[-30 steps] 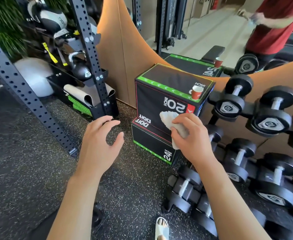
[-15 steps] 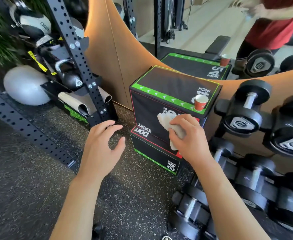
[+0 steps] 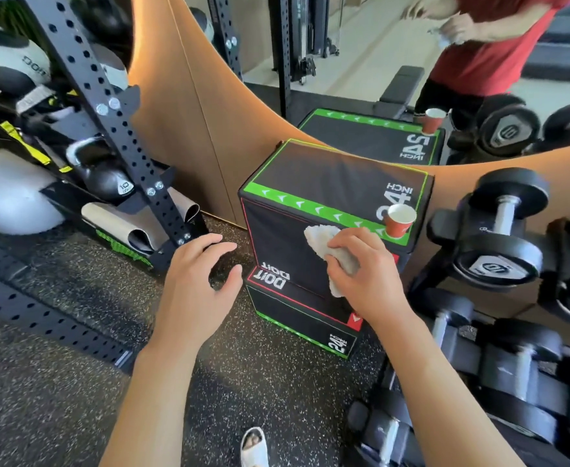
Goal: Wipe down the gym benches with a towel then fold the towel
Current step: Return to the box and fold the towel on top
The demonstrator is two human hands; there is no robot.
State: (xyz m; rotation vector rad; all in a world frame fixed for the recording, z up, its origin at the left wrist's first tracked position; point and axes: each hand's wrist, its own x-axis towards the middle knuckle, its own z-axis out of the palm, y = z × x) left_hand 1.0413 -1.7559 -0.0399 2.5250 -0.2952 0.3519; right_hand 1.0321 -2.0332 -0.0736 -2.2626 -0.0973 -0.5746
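The right hand (image 3: 366,274) grips the bunched towel (image 3: 330,251) against the box (image 3: 327,210) face just ahead, while the left hand (image 3: 196,284) hovers empty, loosely spread.

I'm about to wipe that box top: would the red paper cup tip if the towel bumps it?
Probably. The red paper cup looks light and stands at the plyo box's front edge, so it could topple or slide off. Whether it holds liquid is unclear.

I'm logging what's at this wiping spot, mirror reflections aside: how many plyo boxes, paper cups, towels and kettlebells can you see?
Plyo boxes: 2, an upper box stacked on a lower box
Paper cups: 1, the red cup on the upper box
Towels: 1, the white towel held in the right hand
Kettlebells: 1, the kettlebell
Total: 5
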